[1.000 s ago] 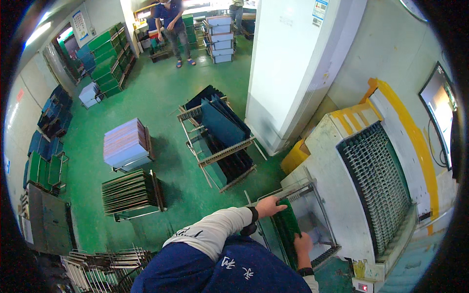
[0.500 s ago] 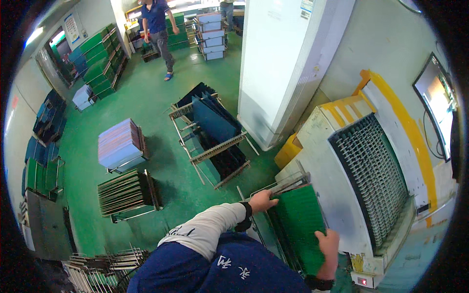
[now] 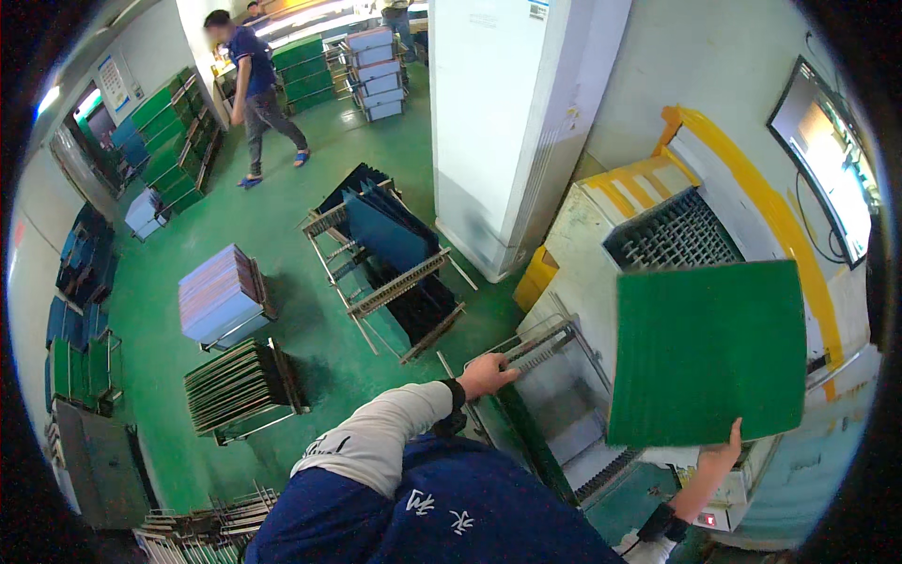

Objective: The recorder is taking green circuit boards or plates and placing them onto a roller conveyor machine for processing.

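My right hand (image 3: pixel 720 459) grips the lower edge of a green rectangular panel (image 3: pixel 709 352), with the thumb on its front face. The panel is raised out of the rack and covers part of the conveyor's rollers (image 3: pixel 672 233) from view. My left hand (image 3: pixel 487 375) is closed at the far left corner of the slotted metal rack (image 3: pixel 547 346), by the end of the green panels (image 3: pixel 531 434) standing in it. What its fingers hold there is hidden.
A rack of dark blue panels (image 3: pixel 395 226) stands ahead on the green floor. To the left are a rack of light blue panels (image 3: pixel 221 296) and one of dark-edged panels (image 3: pixel 235 385). A white cabinet (image 3: pixel 507 122) rises behind the machine. Another person (image 3: pixel 258 89) walks at the far left.
My right hand has lifted the green panel out of the rack and moved it right, before the rollers. My left hand stays at the rack's corner. The other person has walked left.
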`<state>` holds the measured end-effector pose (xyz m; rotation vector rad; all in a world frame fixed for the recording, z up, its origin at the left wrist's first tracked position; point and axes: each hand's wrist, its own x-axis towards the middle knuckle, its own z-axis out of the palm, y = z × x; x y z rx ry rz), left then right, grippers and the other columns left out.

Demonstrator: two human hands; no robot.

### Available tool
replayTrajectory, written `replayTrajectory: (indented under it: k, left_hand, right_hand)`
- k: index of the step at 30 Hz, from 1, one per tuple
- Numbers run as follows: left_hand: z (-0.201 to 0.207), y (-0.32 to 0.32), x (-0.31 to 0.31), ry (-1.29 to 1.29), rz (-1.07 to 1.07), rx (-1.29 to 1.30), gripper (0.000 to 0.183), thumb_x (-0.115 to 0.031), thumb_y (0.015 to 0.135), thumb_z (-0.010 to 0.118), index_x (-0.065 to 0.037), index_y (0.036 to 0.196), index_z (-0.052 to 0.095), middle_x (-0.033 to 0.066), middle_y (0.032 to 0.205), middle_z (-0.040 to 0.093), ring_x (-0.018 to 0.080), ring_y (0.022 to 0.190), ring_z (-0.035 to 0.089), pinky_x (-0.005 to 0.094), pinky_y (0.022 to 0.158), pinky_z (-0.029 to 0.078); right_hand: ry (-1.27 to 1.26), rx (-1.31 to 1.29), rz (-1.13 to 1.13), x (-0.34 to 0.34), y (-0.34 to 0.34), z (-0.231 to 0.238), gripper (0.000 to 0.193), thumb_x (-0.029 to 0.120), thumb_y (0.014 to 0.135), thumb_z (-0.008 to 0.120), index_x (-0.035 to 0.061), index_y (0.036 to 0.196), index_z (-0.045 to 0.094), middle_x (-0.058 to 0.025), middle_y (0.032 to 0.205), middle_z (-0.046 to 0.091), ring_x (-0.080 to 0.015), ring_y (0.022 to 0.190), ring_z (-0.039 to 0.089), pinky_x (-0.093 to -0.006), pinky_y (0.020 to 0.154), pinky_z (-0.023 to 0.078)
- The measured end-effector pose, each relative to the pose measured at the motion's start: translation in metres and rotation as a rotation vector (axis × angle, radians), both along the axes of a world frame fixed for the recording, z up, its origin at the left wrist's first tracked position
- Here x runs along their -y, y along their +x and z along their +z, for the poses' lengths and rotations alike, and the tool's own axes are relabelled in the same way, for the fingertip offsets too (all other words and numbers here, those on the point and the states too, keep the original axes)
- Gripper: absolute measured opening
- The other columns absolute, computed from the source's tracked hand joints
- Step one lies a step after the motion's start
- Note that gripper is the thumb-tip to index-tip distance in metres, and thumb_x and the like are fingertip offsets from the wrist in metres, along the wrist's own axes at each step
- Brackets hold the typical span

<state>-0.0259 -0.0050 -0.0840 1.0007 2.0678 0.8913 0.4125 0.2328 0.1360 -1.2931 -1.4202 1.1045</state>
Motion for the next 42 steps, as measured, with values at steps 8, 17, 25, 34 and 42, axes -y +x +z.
replayTrajectory:
  k: [8,17,25,34,42]
  left_hand:
    - [0.025,0.005,-0.009,-0.008,0.018,0.054,0.049,-0.048,0.085,0.067,0.0,0.094,0.07,0.0172,0.084,0.07,0.0338,0.082,0.068,0.0434,0.078,0.052]
    - [-0.02,-0.004,-0.015,-0.036,0.021,-0.038,0.048,-0.047,0.083,0.07,0.0,0.09,0.069,0.0192,0.083,0.069,0.0342,0.079,0.068,0.0426,0.073,0.051]
    - [0.001,0.003,-0.015,-0.034,0.049,-0.015,0.043,-0.042,0.084,0.071,0.001,0.089,0.068,0.0171,0.081,0.069,0.0304,0.077,0.067,0.0404,0.071,0.051]
    - [0.011,0.003,-0.014,-0.085,0.078,0.128,0.045,-0.045,0.086,0.067,-0.001,0.092,0.069,0.015,0.081,0.07,0.0296,0.077,0.067,0.0411,0.072,0.053]
    - [-0.013,0.002,-0.011,-0.008,0.055,-0.044,0.049,-0.05,0.086,0.068,-0.002,0.095,0.068,0.0209,0.094,0.067,0.0373,0.088,0.065,0.0458,0.077,0.052]
  right_hand:
    - [-0.346,-0.815,-0.135,-0.081,0.004,-0.072,0.022,0.014,0.096,0.063,0.003,0.115,0.06,-0.011,0.111,0.067,-0.0253,0.099,0.063,-0.039,0.087,0.053]
    - [-0.298,-1.058,-0.189,-0.165,-0.025,-0.086,0.02,0.016,0.098,0.063,0.0056,0.114,0.059,-0.0095,0.107,0.066,-0.025,0.1,0.063,-0.0397,0.091,0.053]
    - [-0.523,-0.661,0.046,-0.229,-0.027,-0.07,0.044,0.034,0.1,0.059,-0.0043,0.122,0.057,-0.0155,0.115,0.069,-0.0211,0.096,0.068,-0.0295,0.076,0.056]
    - [0.498,0.486,-0.078,-0.295,-0.037,-0.097,0.03,0.025,0.094,0.066,0.0028,0.113,0.07,-0.0109,0.103,0.074,-0.024,0.096,0.069,-0.0347,0.085,0.053]
    - [0.518,1.369,0.018,-0.333,-0.008,-0.145,0.06,0.056,0.101,0.043,0.0159,0.146,0.05,-0.0155,0.149,0.048,-0.0401,0.131,0.049,-0.0514,0.11,0.039]
